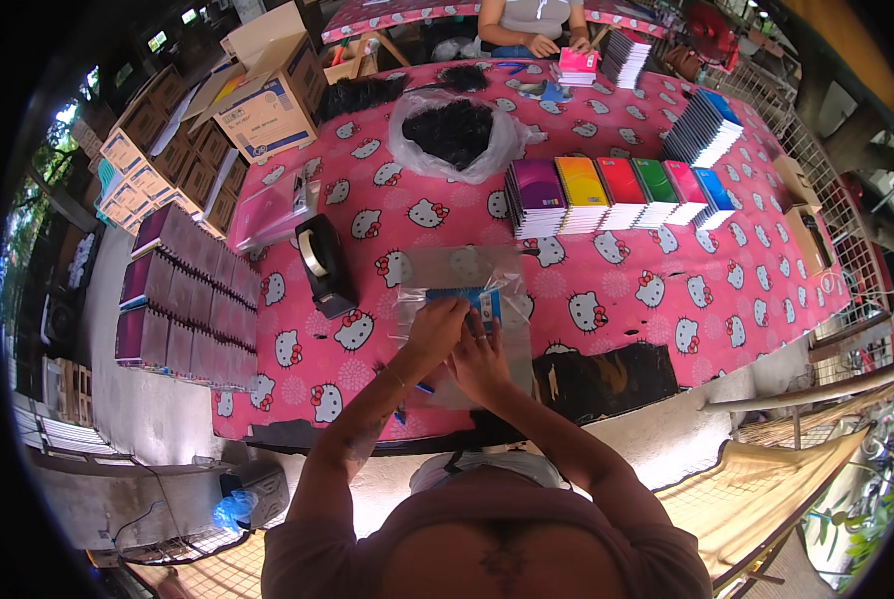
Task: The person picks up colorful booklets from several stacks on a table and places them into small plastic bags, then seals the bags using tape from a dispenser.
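Note:
A blue notebook [486, 298] lies at the near middle of the table, within or under a clear plastic bag [437, 263]. My left hand [441, 327] rests over the notebook's left part, its fingers curled closed; what they pinch is hidden. Against the notebook's near right part lies my right hand [479, 357], fingers stretched out flat. The two hands touch or overlap slightly. A black tape dispenser [327, 268] stands to the left of the bag. Below my left wrist, a small blue object shows partly, too covered to name.
Notebook stacks in several colours [618, 200] stand at the right; purple ones [182, 299] at the left. Cardboard boxes [267, 110] are at the far left. A plastic bag of black material [457, 135] sits mid-table. Across the pink tablecloth [606, 309], another person [537, 25] handles notebooks.

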